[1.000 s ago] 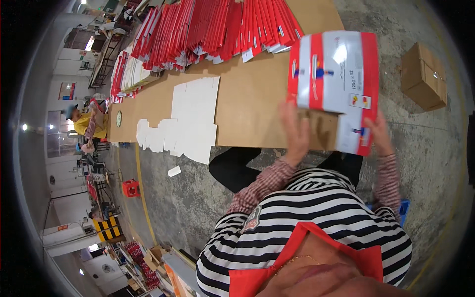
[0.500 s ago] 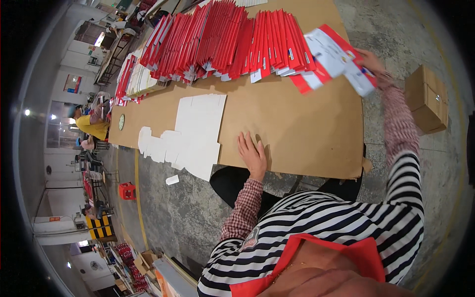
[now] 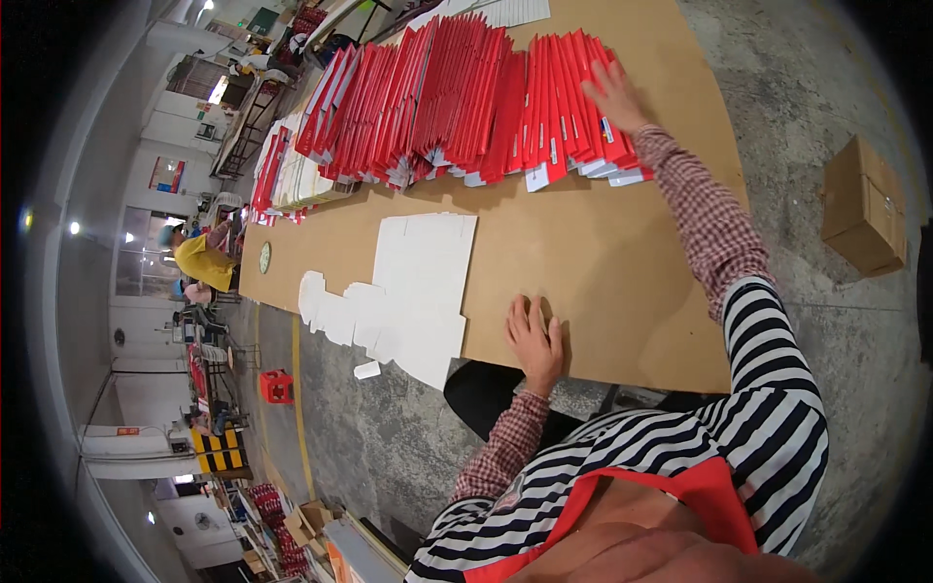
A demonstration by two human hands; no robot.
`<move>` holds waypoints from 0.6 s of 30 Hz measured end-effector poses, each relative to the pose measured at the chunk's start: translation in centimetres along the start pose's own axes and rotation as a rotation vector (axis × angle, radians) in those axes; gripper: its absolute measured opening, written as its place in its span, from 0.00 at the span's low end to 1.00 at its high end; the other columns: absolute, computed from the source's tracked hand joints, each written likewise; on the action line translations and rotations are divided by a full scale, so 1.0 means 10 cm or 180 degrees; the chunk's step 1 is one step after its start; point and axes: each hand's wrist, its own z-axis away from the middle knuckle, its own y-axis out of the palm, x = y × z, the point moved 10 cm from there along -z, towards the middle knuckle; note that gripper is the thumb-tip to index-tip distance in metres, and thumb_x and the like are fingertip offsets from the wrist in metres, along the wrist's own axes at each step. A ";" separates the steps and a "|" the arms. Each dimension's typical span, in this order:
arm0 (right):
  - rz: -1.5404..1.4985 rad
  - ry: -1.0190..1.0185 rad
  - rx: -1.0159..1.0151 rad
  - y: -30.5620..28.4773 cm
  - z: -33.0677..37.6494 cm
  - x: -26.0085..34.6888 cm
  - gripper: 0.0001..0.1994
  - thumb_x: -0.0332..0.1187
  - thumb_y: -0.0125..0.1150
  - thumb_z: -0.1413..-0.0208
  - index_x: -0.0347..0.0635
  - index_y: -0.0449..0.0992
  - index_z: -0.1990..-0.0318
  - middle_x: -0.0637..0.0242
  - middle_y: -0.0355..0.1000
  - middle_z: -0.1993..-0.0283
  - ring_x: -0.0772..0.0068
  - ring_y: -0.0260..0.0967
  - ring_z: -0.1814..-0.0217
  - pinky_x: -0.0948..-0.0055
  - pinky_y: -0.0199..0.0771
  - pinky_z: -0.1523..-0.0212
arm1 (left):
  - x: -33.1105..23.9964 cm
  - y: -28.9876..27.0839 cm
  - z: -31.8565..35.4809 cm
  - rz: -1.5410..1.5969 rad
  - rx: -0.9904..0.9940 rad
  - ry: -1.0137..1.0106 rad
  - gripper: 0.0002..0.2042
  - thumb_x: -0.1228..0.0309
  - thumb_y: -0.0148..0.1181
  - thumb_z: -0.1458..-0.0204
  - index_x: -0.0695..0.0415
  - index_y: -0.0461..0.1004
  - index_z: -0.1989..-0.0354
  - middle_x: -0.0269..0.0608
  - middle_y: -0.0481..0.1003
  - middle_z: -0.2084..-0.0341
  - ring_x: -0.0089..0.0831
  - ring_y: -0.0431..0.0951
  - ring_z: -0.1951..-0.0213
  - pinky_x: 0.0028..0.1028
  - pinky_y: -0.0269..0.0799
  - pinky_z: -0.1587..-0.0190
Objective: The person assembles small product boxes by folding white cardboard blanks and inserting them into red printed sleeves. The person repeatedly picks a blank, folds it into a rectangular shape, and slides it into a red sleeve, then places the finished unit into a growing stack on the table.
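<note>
A long row of folded red-and-white cardboard packages [image 3: 466, 97] leans on edge across the far part of the brown table [image 3: 583, 262]. At the right end of that row my right hand [image 3: 614, 95] rests against the last package, fingers spread, gripping nothing. My left hand [image 3: 535, 338] lies on the table near its front edge with the fingers stretched out and nothing in them. Left of it a flat white die-cut cardboard blank [image 3: 423, 282] lies on the table, partly overhanging the front edge.
A brown carton [image 3: 860, 209] stands on the floor at the right. Strapped white-and-red bundles [image 3: 296, 175] lie at the row's left end. A small round green item [image 3: 264, 257] is near the table's left end. Farther left are a person in yellow [image 3: 204, 262] and a red stool [image 3: 276, 386].
My right hand has brought a red-and-white package from the right to the row's end and let go of it. My left hand stays flat on the table. The whole view has shifted slightly.
</note>
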 end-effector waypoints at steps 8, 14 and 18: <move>0.0835 0.0168 0.0354 0.77 -0.19 0.58 0.49 0.76 0.33 0.45 0.53 0.41 0.24 0.45 0.26 0.22 0.32 0.20 0.22 0.38 0.22 0.26 | -0.10 0.13 -0.04 -0.0064 0.0097 0.0082 0.26 0.60 0.56 0.41 0.56 0.64 0.36 0.56 0.57 0.33 0.52 0.53 0.31 0.52 0.43 0.32; 0.0831 0.0144 0.0020 0.80 0.00 0.76 0.42 0.67 0.36 0.39 0.49 0.47 0.26 0.46 0.34 0.22 0.35 0.28 0.21 0.38 0.27 0.26 | -0.10 0.12 -0.03 -0.0186 0.0080 0.0074 0.26 0.58 0.57 0.41 0.55 0.65 0.36 0.55 0.57 0.34 0.52 0.54 0.31 0.52 0.44 0.32; 0.0831 -0.0273 -0.0375 0.82 0.30 0.89 0.40 0.63 0.41 0.38 0.44 0.53 0.28 0.47 0.42 0.23 0.40 0.37 0.22 0.42 0.33 0.26 | -0.10 0.08 -0.04 -0.0166 -0.0051 0.0113 0.25 0.60 0.57 0.42 0.55 0.65 0.37 0.53 0.59 0.35 0.51 0.54 0.32 0.50 0.45 0.32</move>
